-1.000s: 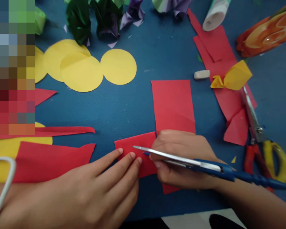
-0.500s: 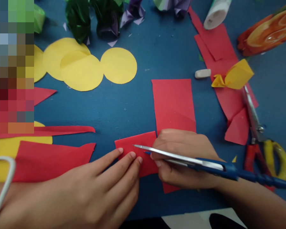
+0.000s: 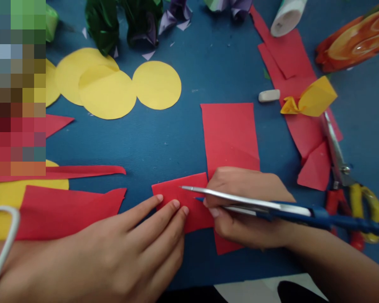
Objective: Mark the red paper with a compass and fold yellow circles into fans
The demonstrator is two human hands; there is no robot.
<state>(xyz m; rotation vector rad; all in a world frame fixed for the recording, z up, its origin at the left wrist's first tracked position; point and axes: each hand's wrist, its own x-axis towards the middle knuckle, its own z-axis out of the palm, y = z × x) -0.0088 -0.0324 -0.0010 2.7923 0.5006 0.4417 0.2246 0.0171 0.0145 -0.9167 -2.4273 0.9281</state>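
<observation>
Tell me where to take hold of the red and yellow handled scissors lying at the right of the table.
Grip the red and yellow scissors by the handle loops, coming from the near right edge of the blue table. The loops point toward the person while the closed blades point away, over red paper scraps. The right hand and its blue-handled scissors partly cover the red loop, so the yellow loop is probably easier.

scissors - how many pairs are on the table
2: the blue-handled metal scissors lie across the right hand, over the small red paper piece; the red-and-yellow-handled scissors lie at the right. More may be hidden.
</observation>
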